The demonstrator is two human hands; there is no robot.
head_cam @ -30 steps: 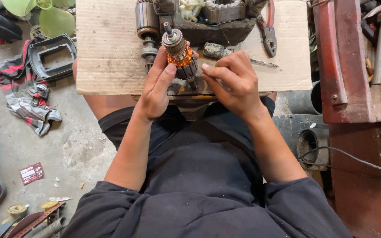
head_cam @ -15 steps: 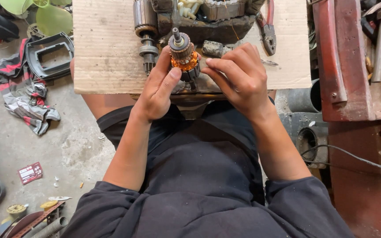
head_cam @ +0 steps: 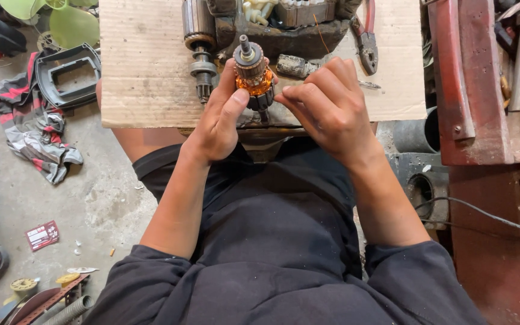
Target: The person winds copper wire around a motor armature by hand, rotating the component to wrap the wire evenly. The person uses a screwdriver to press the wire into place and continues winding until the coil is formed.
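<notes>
Cardboard-topped bench (head_cam: 145,72): both hands (head_cam: 218,123) grip upright motor armature (head_cam: 253,75), wrists bent.

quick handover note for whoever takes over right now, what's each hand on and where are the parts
Left hand: wrapped around the motor armature, holding it upright over the near edge of the cardboard sheet.
Right hand: fingertips pinched at the armature's lower right side, by the orange copper winding.
Nearby on the cardboard: a second armature to the left, a dark tool housing behind, red-handled pliers to the right.
Done: the armature is out of any housing and in hand.
Left: it is not fitted back into anything; what the right fingers are working on is too small to tell.
</notes>
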